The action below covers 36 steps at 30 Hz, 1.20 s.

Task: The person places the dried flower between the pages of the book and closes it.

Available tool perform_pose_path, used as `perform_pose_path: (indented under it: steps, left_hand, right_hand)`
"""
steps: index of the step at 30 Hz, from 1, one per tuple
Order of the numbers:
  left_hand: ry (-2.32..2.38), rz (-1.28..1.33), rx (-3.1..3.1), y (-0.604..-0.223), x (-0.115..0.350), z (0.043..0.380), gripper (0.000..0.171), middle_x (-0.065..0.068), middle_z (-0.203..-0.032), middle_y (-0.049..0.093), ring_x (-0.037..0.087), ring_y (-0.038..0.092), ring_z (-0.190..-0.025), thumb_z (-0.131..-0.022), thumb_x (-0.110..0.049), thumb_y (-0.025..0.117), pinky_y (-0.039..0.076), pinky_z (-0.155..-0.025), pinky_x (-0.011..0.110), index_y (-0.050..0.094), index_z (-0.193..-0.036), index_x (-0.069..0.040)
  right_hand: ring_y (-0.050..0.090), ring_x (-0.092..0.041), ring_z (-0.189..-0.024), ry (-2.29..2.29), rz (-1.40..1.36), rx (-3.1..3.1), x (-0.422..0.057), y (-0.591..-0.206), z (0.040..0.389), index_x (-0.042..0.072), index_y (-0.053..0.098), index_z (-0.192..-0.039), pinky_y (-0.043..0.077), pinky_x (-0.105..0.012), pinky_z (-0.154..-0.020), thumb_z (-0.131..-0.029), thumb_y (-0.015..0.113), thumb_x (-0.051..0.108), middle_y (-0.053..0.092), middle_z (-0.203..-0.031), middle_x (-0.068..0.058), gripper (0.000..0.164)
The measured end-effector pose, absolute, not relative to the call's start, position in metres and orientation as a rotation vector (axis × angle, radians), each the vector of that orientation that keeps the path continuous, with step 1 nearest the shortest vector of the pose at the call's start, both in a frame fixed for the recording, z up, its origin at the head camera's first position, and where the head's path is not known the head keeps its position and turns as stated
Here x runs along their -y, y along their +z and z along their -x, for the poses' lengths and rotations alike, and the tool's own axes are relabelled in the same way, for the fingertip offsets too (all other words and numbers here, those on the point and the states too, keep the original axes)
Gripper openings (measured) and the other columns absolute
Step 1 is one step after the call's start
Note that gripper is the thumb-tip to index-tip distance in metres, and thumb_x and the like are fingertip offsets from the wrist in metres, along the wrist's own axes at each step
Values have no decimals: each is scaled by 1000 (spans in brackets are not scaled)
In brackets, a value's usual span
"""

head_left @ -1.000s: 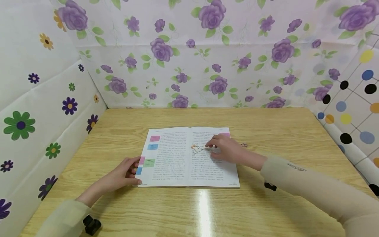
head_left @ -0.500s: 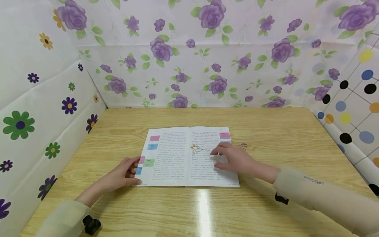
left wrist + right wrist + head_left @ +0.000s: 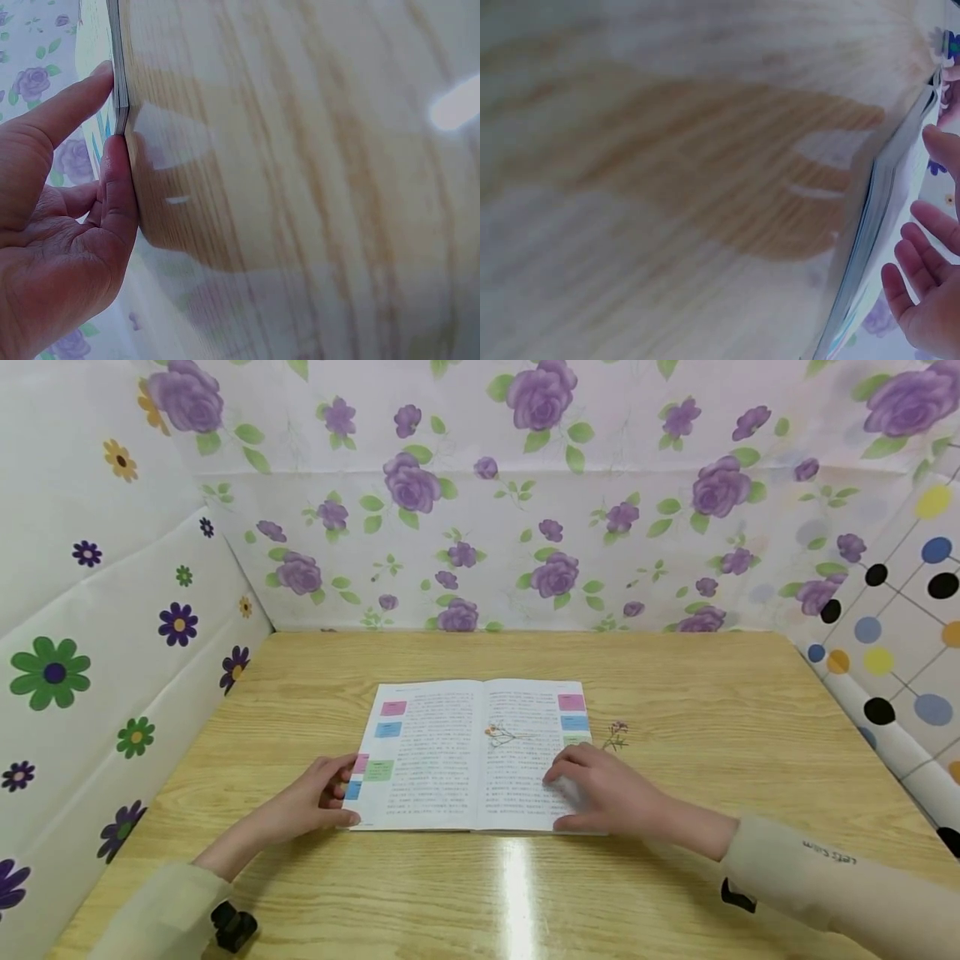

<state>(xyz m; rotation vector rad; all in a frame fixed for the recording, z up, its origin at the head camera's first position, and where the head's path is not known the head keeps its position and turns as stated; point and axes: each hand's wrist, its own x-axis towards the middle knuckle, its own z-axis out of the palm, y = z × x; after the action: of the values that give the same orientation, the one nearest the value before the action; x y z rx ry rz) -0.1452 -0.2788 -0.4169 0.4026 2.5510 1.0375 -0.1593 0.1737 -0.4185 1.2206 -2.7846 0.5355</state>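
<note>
Widest of all, the bench [image 3: 405,893] is seen spread under and around the fingers of the left hand [image 3: 307,802] and the right hand [image 3: 611,793]. Between them the open book [image 3: 435,777] is laid flat, its left edge met by the left fingers, its near right corner covered by the right. On the left, thumb and fingers are set apart, loosely bent, and rested against that edge; on the right, thumb and fingers are parted over the page, nothing gripped, though whether the paper is touched cannot be told. Smaller, coloured notes [image 3: 575,723] are lined up just beyond the right fingers, with others beside the left. Smallest, a thin sprig [image 3: 492,732] with an orange bloom is laid on the right page, farther off and leftward of the right fingertips; a purple-flowered sprig [image 3: 618,727] is shown past the book's edge, beyond the right knuckles. The step in hand is judged to be the steadying of the opened book; next, a light hold at both page edges seems called for, the fine stem left undisturbed.
</note>
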Motion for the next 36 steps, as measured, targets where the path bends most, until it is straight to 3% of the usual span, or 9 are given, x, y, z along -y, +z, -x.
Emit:
perform_pose_path:
  steps: [6,12,25,36]
  left_hand:
    - [1039,-398,-2551,-415,278,145,89,16,-120,37,24,39,-102,-87,-28,76,40,-75,20,24,-154,-1]
    - [1043,-395,-2546,-415,277,144,88,17,-121,37,24,39,-102,-87,-27,76,40,-76,20,24,-155,-1]
    - [1029,-404,-2556,-414,279,144,88,17,-121,37,24,40,-101,-87,-28,76,41,-77,20,25,-154,-1]
    - [1041,-390,-2539,-415,278,145,89,16,-120,37,24,39,-102,-87,-28,76,40,-76,20,24,-155,-2]
  right_hand:
    - [52,-16,-112,525,-1233,2781,-174,-424,153,20,63,-119,46,-40,-98,-72,83,53,57,-117,3,61]
    - [51,-14,-108,525,-1246,2762,-173,-426,150,19,63,-118,45,-40,-95,-73,85,45,58,-115,5,56]
    - [53,-12,-107,576,-1213,2810,-172,-426,151,23,66,-113,46,-40,-95,-74,84,46,60,-113,8,48]
    - [50,-12,-112,594,-1279,2734,-147,-428,150,22,61,-121,44,-37,-97,-76,82,49,57,-118,7,57]
